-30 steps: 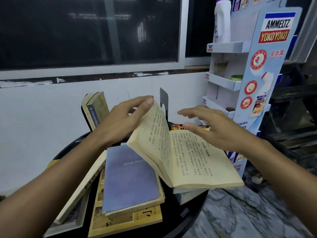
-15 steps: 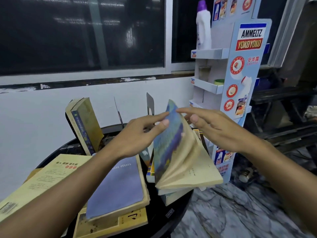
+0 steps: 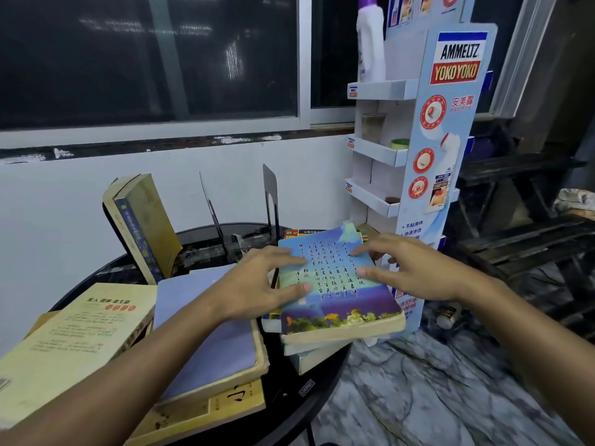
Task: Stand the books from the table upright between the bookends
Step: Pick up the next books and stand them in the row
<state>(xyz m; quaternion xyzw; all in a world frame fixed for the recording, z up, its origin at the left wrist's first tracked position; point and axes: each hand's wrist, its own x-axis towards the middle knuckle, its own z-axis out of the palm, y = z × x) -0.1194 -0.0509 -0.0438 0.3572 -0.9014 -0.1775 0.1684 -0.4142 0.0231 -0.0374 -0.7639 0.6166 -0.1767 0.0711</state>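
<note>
Dark window [image 3: 145,59] w/ white frame above white wall [image 3: 64,201]. Grey marble floor [image 3: 434,397] btm right. Cardboard display rack [image 3: 450,162] stands at rt, white bottle [image 3: 370,46] on top shelf.

Bare forearms [image 3: 135,362], bare left hand [image 3: 257,284] and right hand [image 3: 415,272]

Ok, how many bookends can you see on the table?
2. One bookend stands upright at the back; another, tilted, is left of it. A dark edge behind the leaning books may be a third.
</note>
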